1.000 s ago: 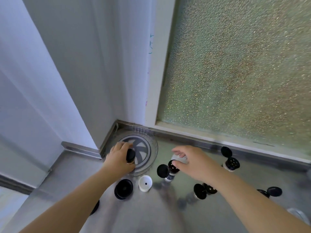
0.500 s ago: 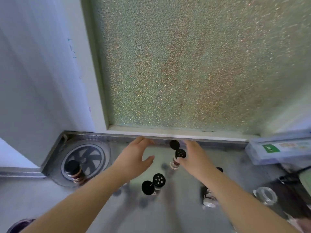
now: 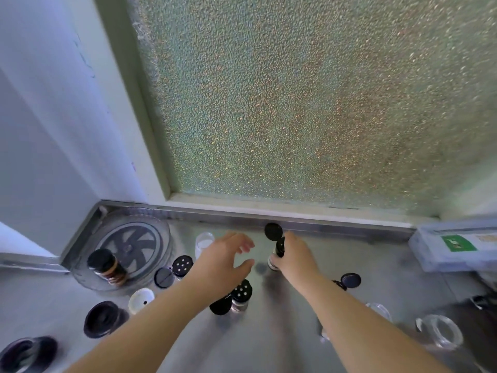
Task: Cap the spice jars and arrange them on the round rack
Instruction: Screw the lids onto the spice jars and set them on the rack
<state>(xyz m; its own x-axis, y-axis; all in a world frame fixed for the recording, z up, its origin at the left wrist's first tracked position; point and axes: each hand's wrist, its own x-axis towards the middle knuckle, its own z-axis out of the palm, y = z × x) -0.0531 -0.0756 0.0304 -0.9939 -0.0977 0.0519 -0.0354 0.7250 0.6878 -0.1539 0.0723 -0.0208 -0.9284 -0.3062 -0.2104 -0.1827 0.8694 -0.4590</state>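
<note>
Jar (image 3: pixel 277 251) stands upright on the bench (image 3: pixel 295 327) near the rear rail, long axis vertical, flip lid (image 3: pixel 273 231) raised. Right hand (image 3: pixel 294 255) grips it; left hand (image 3: pixel 228 262) hovers beside it, grip spread, holding nothing.

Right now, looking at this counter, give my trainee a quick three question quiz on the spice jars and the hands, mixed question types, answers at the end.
1. True or false: the round rack already holds one capped jar.
2. Which hand grips a jar whose flip lid stands open? A) left B) right C) neither
3. Fill in: the left hand is ___ and holds nothing.

Key
1. True.
2. B, the right hand grips the open jar near the back rail.
3. Open.
</note>
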